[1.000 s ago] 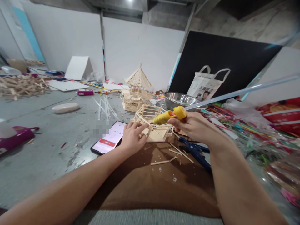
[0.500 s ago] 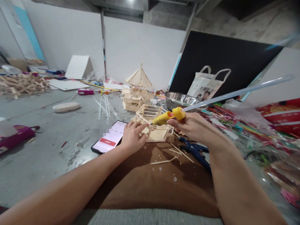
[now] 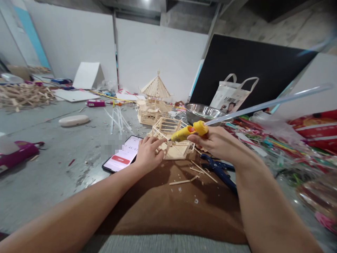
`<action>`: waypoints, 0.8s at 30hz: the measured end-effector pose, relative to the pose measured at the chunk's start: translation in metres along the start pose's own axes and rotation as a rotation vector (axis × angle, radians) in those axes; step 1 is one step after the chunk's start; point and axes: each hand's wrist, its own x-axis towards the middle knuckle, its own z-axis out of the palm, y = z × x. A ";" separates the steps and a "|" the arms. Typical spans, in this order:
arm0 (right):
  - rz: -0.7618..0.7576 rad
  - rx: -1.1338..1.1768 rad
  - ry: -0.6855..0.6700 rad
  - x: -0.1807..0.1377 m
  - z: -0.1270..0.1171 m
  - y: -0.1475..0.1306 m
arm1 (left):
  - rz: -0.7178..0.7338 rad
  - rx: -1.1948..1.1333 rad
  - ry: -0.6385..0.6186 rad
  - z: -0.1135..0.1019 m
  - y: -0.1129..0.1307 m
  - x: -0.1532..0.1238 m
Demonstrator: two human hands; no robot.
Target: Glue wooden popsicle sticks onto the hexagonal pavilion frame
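My right hand (image 3: pixel 216 144) is wrapped round a yellow hot glue gun (image 3: pixel 183 133), whose long clear glue stick (image 3: pixel 268 103) juts out behind toward the upper right. Its nozzle points down-left at a small wooden stick frame (image 3: pixel 177 151), close to my left fingertips. My left hand (image 3: pixel 150 153) rests on the left side of this frame with fingers closed on its edge. Beside that hand lies a phone (image 3: pixel 119 158) with a lit screen. Blue-handled pliers (image 3: pixel 219 172) and several loose wooden sticks (image 3: pixel 181 182) lie on the brown surface nearer to me.
Behind the frame stands a wooden pavilion model (image 3: pixel 155 102) with a pointed roof. A metal bowl (image 3: pixel 202 111) and a white bag (image 3: pixel 229 93) are to its right. Clear glue sticks (image 3: pixel 118 119) and a white oval case (image 3: pixel 74 120) lie on the floor at left.
Hardly anything differs. My left fingers have shifted slightly at the frame, and the glue gun stays almost in the same place.
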 end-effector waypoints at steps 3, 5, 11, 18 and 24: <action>0.016 -0.027 -0.011 0.001 0.002 0.000 | -0.001 0.002 -0.002 0.000 0.000 0.000; 0.035 -0.043 -0.012 0.001 0.004 0.001 | -0.002 0.002 -0.002 0.000 0.000 0.000; 0.026 -0.041 -0.006 0.002 0.007 -0.002 | -0.001 0.000 -0.003 0.001 0.000 0.000; 0.011 -0.047 0.015 0.001 0.006 0.002 | 0.002 0.002 -0.009 -0.001 0.000 0.000; 0.026 -0.039 0.027 0.003 0.007 0.004 | -0.010 0.010 -0.017 -0.001 0.000 0.001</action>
